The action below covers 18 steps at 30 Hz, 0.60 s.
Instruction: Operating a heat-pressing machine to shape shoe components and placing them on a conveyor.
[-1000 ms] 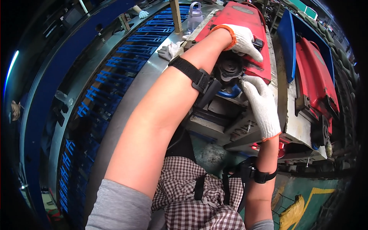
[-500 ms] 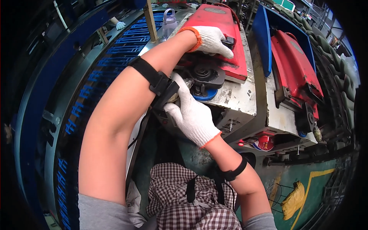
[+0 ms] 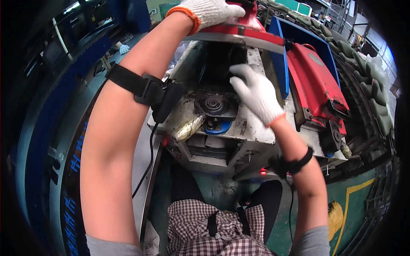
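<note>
The hinged red cover [image 3: 239, 30] of the near machine stands raised, its pale front edge toward me. My left hand [image 3: 209, 12], in a white knit glove with an orange cuff, grips that cover at the top of the view; part of its hold is cut off by the frame. Over the right side of the uncovered dark opening [image 3: 215, 64] hovers my right hand [image 3: 256, 91], gloved alike, fingers loosely bent and apart, nothing seen in them. Below it are a round dark metal fitting [image 3: 213, 103], a blue base [image 3: 218, 127] and a lever wrapped in yellowish film [image 3: 189, 128].
A second machine with a lowered red cover [image 3: 316, 81] and a blue side panel [image 3: 279, 55] stands at the right. Beyond it run racks of green pads [image 3: 373, 91]. A blue-slotted metal frame [image 3: 74, 158] lies left. A yellow bag [image 3: 335, 219] rests on the green floor.
The red cover has swung up, uncovering the dark opening, with my left hand moving up along with it. My right hand has left the wrapped lever and moved up and right.
</note>
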Motion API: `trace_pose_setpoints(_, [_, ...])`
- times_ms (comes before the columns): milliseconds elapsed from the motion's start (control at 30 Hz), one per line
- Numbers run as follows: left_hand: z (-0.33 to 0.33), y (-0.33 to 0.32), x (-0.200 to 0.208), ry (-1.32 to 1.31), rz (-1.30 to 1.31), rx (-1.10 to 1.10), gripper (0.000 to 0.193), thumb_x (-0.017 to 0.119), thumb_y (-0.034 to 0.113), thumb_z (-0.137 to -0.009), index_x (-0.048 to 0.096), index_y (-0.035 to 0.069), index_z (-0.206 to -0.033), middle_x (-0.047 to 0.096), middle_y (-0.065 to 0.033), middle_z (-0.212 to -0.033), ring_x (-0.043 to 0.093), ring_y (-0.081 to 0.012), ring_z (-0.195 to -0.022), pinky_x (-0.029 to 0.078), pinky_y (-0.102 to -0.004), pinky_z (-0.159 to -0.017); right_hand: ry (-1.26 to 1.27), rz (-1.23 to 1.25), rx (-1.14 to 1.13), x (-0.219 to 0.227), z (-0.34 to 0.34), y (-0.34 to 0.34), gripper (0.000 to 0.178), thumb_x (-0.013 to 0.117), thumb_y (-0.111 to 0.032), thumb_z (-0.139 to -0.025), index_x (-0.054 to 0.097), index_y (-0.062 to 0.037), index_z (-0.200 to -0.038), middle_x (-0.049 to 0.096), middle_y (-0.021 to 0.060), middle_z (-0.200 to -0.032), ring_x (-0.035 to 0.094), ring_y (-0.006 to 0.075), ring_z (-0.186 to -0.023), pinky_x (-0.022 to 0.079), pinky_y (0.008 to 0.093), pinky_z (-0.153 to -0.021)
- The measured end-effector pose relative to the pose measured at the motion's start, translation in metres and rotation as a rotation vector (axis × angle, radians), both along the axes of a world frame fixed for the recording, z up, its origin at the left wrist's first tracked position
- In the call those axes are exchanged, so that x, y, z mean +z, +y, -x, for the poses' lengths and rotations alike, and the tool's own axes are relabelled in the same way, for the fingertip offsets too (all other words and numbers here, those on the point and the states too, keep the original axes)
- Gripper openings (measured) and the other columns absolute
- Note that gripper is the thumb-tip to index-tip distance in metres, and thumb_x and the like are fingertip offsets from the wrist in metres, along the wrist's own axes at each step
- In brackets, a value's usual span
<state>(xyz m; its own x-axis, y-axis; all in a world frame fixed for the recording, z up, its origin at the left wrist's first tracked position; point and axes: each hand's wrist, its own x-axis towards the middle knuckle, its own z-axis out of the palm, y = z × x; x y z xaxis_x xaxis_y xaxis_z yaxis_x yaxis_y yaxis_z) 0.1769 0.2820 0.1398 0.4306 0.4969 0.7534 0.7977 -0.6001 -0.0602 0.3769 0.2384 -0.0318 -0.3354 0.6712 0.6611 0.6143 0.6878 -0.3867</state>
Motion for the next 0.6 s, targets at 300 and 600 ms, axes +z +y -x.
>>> trace_pose_setpoints(300, [0.002, 0.007, -0.016, 0.025, -0.174, -0.013, 0.070, 0.067, 0.049, -0.092, 0.055, 0.006, -0.146, 0.046, -0.0282, -0.155, 0.038, -0.0474, -0.147, 0.028, -0.0582, -0.122, -0.453, 0.627, -0.260, 0.014, 0.089, 0.121, 0.126, 0.072, -0.076, -0.074, 0.020, -0.0080, -0.167, 0.030, 0.0359, -0.161, 0.044, 0.0491, -0.145, 0.040, 0.0479, -0.119])
trace_pose_setpoints(600, [0.038, -0.063, -0.096, -0.638, 0.103, -0.326, 0.055, 0.073, 0.012, -0.095, 0.054, 0.000, -0.146, 0.061, -0.0135, -0.143, 0.056, -0.0234, -0.134, 0.041, -0.0356, -0.116, 0.322, 0.897, -0.036, 0.017, 0.051, 0.105, 0.091, 0.071, -0.049, -0.081, 0.045, -0.0074, -0.157, 0.048, 0.0193, -0.157, 0.061, 0.0341, -0.131, 0.054, 0.0571, -0.099])
